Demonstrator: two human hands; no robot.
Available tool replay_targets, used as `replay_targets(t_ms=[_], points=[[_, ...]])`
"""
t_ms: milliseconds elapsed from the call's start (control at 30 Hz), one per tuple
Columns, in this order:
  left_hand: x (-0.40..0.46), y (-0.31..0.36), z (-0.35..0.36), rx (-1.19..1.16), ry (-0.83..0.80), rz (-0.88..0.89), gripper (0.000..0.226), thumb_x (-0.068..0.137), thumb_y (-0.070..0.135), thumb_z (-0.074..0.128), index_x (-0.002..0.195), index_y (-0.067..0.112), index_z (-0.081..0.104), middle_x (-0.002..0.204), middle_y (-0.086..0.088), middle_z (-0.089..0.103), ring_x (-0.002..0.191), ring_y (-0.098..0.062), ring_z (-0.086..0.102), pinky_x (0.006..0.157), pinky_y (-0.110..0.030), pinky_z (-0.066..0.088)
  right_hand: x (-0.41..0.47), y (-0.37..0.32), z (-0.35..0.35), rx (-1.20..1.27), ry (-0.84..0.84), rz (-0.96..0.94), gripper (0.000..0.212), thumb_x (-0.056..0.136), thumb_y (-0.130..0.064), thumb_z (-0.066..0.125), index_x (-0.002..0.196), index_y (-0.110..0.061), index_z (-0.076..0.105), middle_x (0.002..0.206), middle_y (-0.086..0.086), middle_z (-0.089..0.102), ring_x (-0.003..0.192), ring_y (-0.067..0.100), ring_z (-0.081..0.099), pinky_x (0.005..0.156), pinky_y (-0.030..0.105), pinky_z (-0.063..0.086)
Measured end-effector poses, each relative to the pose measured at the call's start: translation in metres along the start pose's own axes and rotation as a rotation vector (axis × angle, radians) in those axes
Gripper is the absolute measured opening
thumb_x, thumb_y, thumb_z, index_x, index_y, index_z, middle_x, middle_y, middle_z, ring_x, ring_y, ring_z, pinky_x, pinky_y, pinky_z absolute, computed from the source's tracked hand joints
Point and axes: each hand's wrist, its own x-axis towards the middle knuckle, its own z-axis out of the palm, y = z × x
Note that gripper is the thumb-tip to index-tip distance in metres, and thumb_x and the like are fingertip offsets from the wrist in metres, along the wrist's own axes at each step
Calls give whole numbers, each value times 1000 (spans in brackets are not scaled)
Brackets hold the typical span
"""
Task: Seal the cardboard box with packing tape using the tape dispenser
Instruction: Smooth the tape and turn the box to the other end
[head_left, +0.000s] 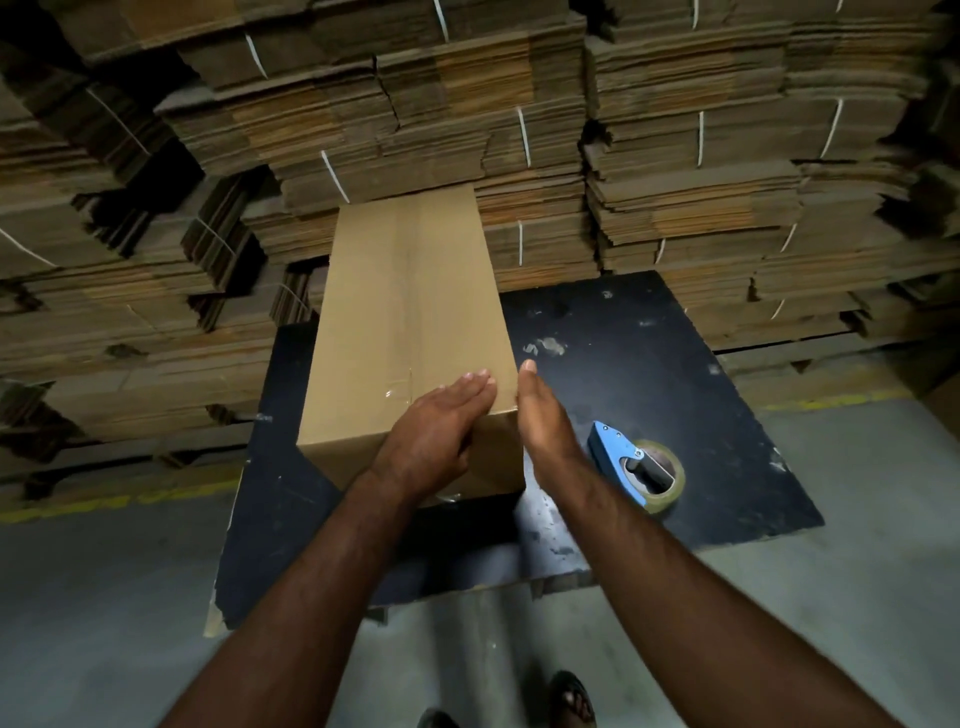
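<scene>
Left hand: the left hand (436, 428) lies flat on the near right corner of the cardboard box (410, 332), fingers straight and close together, pointing away and to the right; the palm covers the top edge where it meets the near face.
Right hand: the right hand (543, 421) is held edge-on just right of the box's near right corner, fingers straight and together, fingertips pointing away; whether the palm touches the box's side I cannot tell.
Cardboard box: closed, long side running away from the hands, standing on the left part of the table (649, 374); a strip of clear tape (400, 387) glints on the top seam just left of the left hand's fingertips.
Tape dispenser: the blue tape dispenser (618, 452) with its roll of tape lies on the table to the right of the right hand's wrist, near but apart from it, held by neither hand.
Table: dark, scuffed top, its near edge below both forearms.
Beyond the hands: strapped bundles of flattened cardboard (519, 130) piled high behind the box.
Below the forearms: grey floor (104, 623) with a yellow line on the left; a sandalled foot (571, 699) at the bottom edge.
</scene>
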Motion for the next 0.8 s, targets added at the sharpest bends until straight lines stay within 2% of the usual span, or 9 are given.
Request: replay_targets(t_ms=[133,233,300,367,467,567,700,733,800], points=[[-3,-6,-3,40,3,50,80,82,7,59,155,22,29,162,4,24,149,-11,22,119,-38,23,-42,13,17,59,196,-181,51,107,-33,34,154,-16,29,159,0,32,144,11,30,109,14,17],[-2,-10,-4,31,-16,73,81,82,6,60,154,20,29,162,2,25,149,-12,23,120,-38,23,-29,15,35,54,194,-104,54,106,-38,33,156,-18,26,160,-1,30,146,14,28,113,17,15],[-3,-12,-3,21,-19,81,81,80,4,60,154,19,30,162,1,26,148,-13,25,120,-39,24,-9,4,38,157,178,22,63,99,-54,34,151,-19,39,154,1,41,140,19,40,119,33,26],[-3,-13,-4,18,-4,101,81,78,3,62,153,17,34,161,-1,29,148,-15,28,119,-40,26,9,3,32,313,126,96,77,88,-71,35,140,-16,54,141,5,57,130,24,52,113,40,37],[-3,-15,-7,22,-27,130,85,76,4,61,154,18,30,162,0,25,149,-14,24,119,-37,23,13,10,23,438,154,112,66,96,-68,32,120,-17,67,117,3,71,105,17,67,101,37,49],[-1,-19,-9,42,-49,143,80,86,10,56,157,21,20,165,4,16,151,-10,15,120,-34,17,-10,15,30,340,275,77,90,81,-86,31,138,-21,57,142,-2,56,127,12,54,114,39,37],[-3,-19,-10,35,-34,149,71,93,12,47,157,21,20,165,4,16,151,-10,15,121,-37,20,-29,18,53,201,415,-97,51,106,-41,32,151,-19,38,154,-4,40,142,10,34,119,29,23],[-3,-20,-11,39,-32,150,71,93,12,48,157,21,19,165,4,15,151,-10,14,121,-35,19,-27,19,56,255,428,-80,50,106,-42,32,150,-20,40,153,-4,41,141,10,36,119,28,24],[-4,-22,-13,40,-27,156,72,93,12,50,158,21,19,165,4,15,151,-10,14,120,-33,17,-22,23,58,360,398,30,64,97,-65,28,142,-27,52,143,-6,53,133,13,47,116,34,31]])
